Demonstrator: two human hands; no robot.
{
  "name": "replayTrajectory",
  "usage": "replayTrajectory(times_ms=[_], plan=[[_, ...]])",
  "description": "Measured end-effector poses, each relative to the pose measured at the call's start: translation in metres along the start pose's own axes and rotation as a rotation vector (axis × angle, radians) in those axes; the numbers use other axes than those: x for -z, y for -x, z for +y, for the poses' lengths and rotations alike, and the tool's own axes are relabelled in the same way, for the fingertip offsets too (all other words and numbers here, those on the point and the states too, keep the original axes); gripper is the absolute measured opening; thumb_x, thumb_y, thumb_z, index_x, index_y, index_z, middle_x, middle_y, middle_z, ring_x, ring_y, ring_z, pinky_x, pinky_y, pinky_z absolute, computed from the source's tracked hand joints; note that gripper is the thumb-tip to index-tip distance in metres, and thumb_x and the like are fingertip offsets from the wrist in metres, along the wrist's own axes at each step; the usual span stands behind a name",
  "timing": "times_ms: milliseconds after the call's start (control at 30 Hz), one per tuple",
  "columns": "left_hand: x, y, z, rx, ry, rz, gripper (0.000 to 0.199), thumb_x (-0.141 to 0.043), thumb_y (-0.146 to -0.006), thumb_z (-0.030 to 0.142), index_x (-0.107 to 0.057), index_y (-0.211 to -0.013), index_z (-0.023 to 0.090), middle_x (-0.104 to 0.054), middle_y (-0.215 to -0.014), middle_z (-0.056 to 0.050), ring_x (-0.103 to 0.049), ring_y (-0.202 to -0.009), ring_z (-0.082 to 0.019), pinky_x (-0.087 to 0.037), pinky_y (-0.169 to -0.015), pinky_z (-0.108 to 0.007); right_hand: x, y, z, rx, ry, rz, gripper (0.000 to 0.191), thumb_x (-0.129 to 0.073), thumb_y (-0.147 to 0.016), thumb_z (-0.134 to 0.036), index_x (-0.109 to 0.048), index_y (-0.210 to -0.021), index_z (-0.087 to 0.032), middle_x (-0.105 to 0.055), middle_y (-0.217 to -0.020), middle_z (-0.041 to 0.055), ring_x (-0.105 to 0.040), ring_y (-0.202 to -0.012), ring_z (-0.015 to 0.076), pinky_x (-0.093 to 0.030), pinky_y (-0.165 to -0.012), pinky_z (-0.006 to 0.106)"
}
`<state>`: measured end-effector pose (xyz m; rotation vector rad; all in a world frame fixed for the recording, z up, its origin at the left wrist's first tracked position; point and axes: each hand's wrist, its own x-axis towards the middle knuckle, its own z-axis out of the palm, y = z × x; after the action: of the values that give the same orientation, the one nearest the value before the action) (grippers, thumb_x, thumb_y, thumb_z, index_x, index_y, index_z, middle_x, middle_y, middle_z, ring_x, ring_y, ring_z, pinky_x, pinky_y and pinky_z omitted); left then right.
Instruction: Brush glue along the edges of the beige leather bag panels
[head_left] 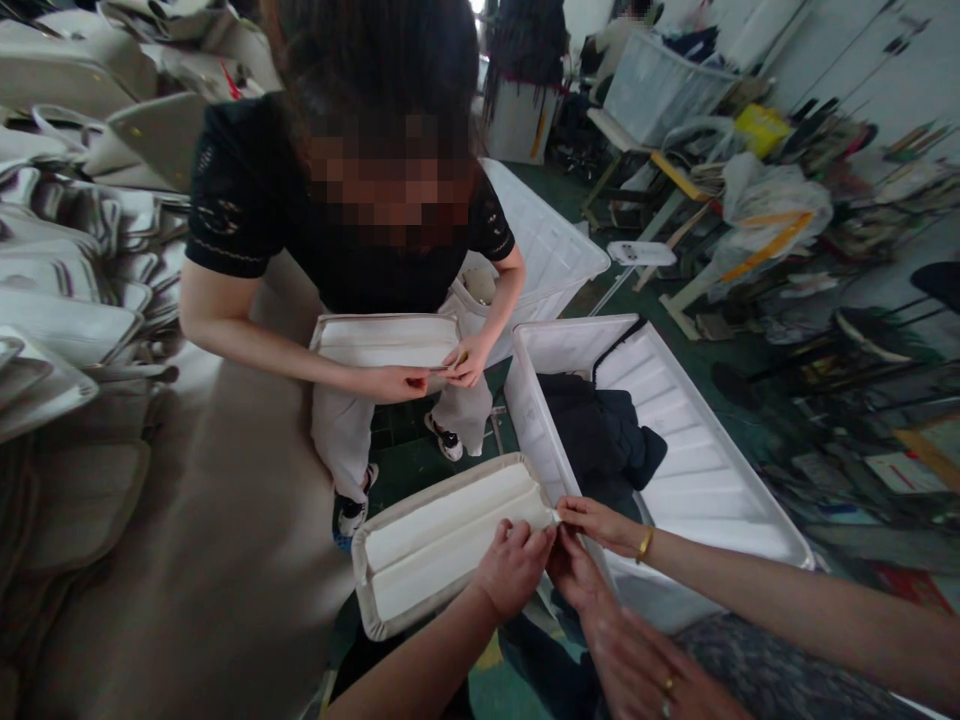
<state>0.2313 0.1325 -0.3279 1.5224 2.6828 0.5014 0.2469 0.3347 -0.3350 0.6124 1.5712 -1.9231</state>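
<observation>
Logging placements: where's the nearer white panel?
Head view, lower middle: the nearer panel is left of the bin holding dark cloth, left hand at its right end.

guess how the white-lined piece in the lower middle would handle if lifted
The white-lined piece probably holds its shape: it looks flat inside a raised beige rim. It may be light for its size, being shallow. The rim's puckered covering looks soft, so might give when squeezed.

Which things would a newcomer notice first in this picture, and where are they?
Probably the person in a black top, at the upper centre, with a pale tray-shaped piece in front of the body. Next comes the nearer tray-shaped piece, at the lower centre, with the camera wearer's left hand on its right end. Right of it, a big white bin holds dark cloth.
</observation>
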Motion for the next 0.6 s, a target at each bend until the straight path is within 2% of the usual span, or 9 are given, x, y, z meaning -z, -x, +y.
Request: replayTrajectory(times_ms=[133, 333, 467, 600], plan=[[-0.001, 0.000, 0.000, -0.005, 0.016, 0.016, 0.037, -0.030, -0.093, 0.029, -0.041, -0.127, 0.019, -0.054, -0.089, -0.003, -0.045, -0.085, -0.019, -0.032, -0.077, -0.042, 0.018, 0.002, -0.020, -0.041, 0.059, -0.089, 0.030, -0.074, -0.067, -0.043, -0.059, -0.070, -0.018, -0.047, -0.070, 0.0018, -0.038, -0.065, 0.0121, -0.031, -0.063, 0.027], [0.010, 0.006, 0.007, -0.004, 0.013, 0.001, 0.036, -0.031, -0.092, 0.023, -0.042, -0.125, 0.014, -0.054, -0.092, -0.005, -0.046, -0.085, -0.018, -0.032, -0.077, -0.041, 0.016, 0.002, -0.012, -0.026, 0.055, -0.123, 0.032, -0.068, -0.073, -0.044, -0.054, -0.069, -0.016, -0.042, -0.069, 0.0015, -0.033, -0.065, 0.0116, -0.025, -0.063, 0.027], [0.025, 0.026, 0.021, -0.069, 0.096, -0.076, 0.036, -0.031, -0.092, 0.023, -0.040, -0.126, 0.015, -0.053, -0.091, -0.006, -0.047, -0.085, -0.019, -0.035, -0.075, -0.039, 0.020, 0.006, -0.002, -0.016, 0.021, -0.099, 0.039, -0.048, -0.085, -0.054, -0.051, -0.073, -0.017, -0.043, -0.071, 0.0025, -0.036, -0.066, 0.0118, -0.027, -0.062, 0.026], [0.026, 0.062, 0.037, -0.185, 0.212, -0.171, 0.039, -0.035, -0.088, 0.022, -0.038, -0.126, 0.015, -0.055, -0.091, -0.006, -0.050, -0.081, -0.019, -0.040, -0.072, -0.037, 0.020, 0.012, 0.006, -0.014, 0.040, -0.125, 0.031, -0.060, -0.081, -0.046, -0.049, -0.083, -0.017, -0.046, -0.077, 0.0012, -0.042, -0.071, 0.0102, -0.032, -0.063, 0.023]])
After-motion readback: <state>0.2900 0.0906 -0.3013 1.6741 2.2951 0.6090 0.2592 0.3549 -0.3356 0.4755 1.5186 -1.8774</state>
